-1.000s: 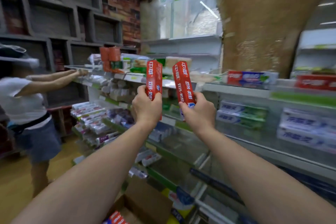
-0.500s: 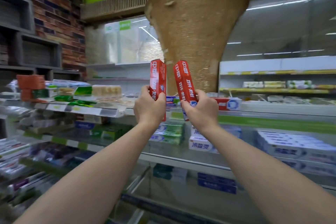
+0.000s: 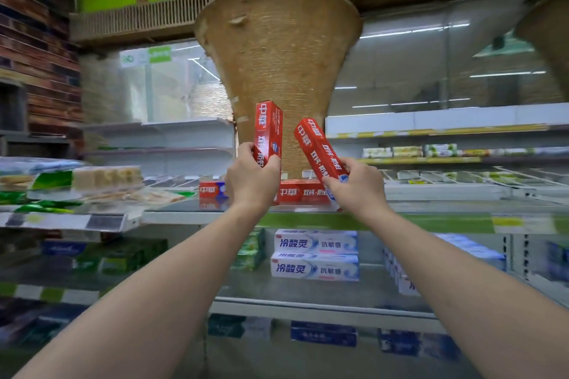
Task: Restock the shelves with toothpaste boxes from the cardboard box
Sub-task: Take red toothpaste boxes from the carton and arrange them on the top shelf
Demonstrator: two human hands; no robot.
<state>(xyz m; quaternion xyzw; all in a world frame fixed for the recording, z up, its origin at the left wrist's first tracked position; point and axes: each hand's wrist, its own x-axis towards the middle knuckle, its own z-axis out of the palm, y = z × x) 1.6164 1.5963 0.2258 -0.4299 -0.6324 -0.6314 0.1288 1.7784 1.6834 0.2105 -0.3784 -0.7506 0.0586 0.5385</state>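
My left hand [image 3: 251,183] grips a red toothpaste box [image 3: 268,129] held upright by its lower end. My right hand [image 3: 358,186] grips a second red toothpaste box [image 3: 317,148], tilted to the left. Both boxes are raised in front of the top shelf [image 3: 400,218], just above its front edge. Matching red boxes [image 3: 303,192] lie flat on that shelf behind my hands, one more [image 3: 211,191] to their left. The cardboard box is out of view.
A rope-wrapped, funnel-shaped pillar [image 3: 277,55] rises behind the top shelf. White-and-blue toothpaste boxes [image 3: 315,254] are stacked on the shelf below, green ones [image 3: 251,251] beside them. Green packs [image 3: 46,191] fill the left shelf. Further shelving [image 3: 431,152] stands at the back right.
The view has risen from the lower shelves and floor to the top shelf. Both hands lifted their boxes up to that shelf, and the right box now leans further left.
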